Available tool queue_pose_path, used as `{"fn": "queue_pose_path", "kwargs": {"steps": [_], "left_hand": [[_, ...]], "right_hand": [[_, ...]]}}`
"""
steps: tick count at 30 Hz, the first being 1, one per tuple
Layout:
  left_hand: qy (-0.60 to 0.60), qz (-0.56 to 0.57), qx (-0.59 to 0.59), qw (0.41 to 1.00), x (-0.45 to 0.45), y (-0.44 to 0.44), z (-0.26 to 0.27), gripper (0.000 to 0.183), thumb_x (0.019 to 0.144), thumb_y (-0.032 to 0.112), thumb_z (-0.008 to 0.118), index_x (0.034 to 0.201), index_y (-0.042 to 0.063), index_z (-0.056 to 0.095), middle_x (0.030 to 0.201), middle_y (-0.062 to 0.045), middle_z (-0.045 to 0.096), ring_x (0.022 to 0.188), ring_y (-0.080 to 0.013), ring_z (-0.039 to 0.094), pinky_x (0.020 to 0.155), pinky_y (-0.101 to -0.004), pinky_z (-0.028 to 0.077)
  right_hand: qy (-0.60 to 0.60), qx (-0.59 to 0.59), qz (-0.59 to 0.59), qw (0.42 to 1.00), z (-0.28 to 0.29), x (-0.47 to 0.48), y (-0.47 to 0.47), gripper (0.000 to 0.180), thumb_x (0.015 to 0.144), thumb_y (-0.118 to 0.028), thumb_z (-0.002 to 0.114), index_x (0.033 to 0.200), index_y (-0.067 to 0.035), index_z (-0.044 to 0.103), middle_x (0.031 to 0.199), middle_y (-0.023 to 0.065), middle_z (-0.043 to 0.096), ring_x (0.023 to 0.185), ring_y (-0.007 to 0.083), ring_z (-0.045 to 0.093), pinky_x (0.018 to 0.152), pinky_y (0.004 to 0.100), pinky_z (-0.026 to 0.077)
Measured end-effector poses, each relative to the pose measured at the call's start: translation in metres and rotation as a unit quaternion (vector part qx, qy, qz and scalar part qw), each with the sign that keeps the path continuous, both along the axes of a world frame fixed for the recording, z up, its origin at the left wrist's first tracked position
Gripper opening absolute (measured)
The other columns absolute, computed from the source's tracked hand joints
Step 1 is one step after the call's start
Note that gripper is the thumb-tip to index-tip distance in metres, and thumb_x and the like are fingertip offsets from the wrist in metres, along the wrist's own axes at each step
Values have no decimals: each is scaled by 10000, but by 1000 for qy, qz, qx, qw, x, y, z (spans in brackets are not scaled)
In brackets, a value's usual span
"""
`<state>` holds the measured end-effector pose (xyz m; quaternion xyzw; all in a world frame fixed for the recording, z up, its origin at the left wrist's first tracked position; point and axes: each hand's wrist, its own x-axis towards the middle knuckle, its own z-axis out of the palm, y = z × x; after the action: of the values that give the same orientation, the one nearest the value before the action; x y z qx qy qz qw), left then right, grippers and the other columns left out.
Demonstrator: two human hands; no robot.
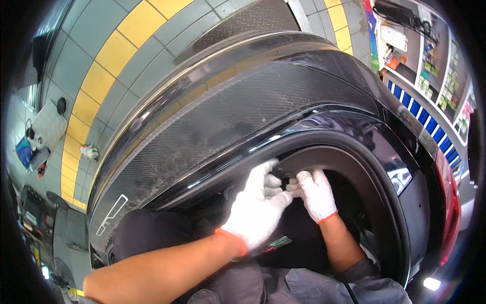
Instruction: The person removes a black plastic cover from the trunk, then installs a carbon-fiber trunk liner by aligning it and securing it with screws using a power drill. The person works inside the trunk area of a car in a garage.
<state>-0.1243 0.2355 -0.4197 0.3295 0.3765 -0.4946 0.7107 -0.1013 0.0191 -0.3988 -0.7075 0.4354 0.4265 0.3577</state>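
Note:
Both my hands wear white knit gloves with orange cuffs, inside the open trunk of a black car. My left hand [260,207] reaches to the dark inner trim panel [341,161] with its index finger stretched toward the rubber seal [322,135]. Its other fingers curl in close to the right hand's fingertips. My right hand [315,193] lies at the trim's lower edge, thumb and fingers bent around a dark spot. Whether either hand pinches something there is hidden. Beyond the seal runs the rear bumper [212,121], its top covered in a dusty carbon-fibre pattern.
A red tail light [452,209] is at the right. My dark-clad knee [152,231] presses near the trunk's left side. On the tiled floor lie a white glove [89,152] and a pale board or case [49,121] with tools. Stocked shelves [436,64] stand at upper right.

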Motion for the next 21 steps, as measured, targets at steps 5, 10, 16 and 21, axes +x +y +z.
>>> {"fn": "queue_pose_path", "kwargs": {"steps": [5, 10, 16, 21], "left_hand": [[33, 22, 4, 999, -6, -11, 9, 739, 927, 106, 757, 1555, 64, 369, 1131, -93, 671, 1091, -200, 689, 1008, -352, 548], [55, 37, -33, 997, -17, -15, 15, 760, 959, 25, 702, 1599, 50, 294, 1106, -87, 685, 1078, -173, 686, 999, -329, 546], [38, 23, -58, 997, -24, -13, 20, 834, 981, 18, 666, 1659, 58, 182, 1166, -122, 698, 1099, -204, 697, 1009, -359, 558], [10, -75, -94, 993, -12, 10, 17, 768, 999, 139, 607, 1668, 162, 231, 1206, -129, 761, 1100, -329, 739, 1044, -409, 550]], "right_hand": [[-43, 104, -171, 979, -1, -9, -4, 334, 1061, -160, 634, 1341, -16, 521, 1218, 161, 659, 1077, 305, 698, 964, 466, 596], [-41, 84, -182, 979, -1, -15, 7, 368, 1071, -69, 571, 1411, -27, 435, 1252, 183, 634, 1122, 312, 690, 961, 469, 613], [-39, 105, -204, 973, 0, -15, 9, 441, 1065, -33, 545, 1481, -82, 406, 1304, 166, 624, 1137, 318, 688, 959, 472, 613], [-57, 83, -203, 974, 2, -8, 16, 362, 1062, -95, 612, 1405, -64, 500, 1238, 144, 677, 947, 292, 744, 770, 405, 656]]}}
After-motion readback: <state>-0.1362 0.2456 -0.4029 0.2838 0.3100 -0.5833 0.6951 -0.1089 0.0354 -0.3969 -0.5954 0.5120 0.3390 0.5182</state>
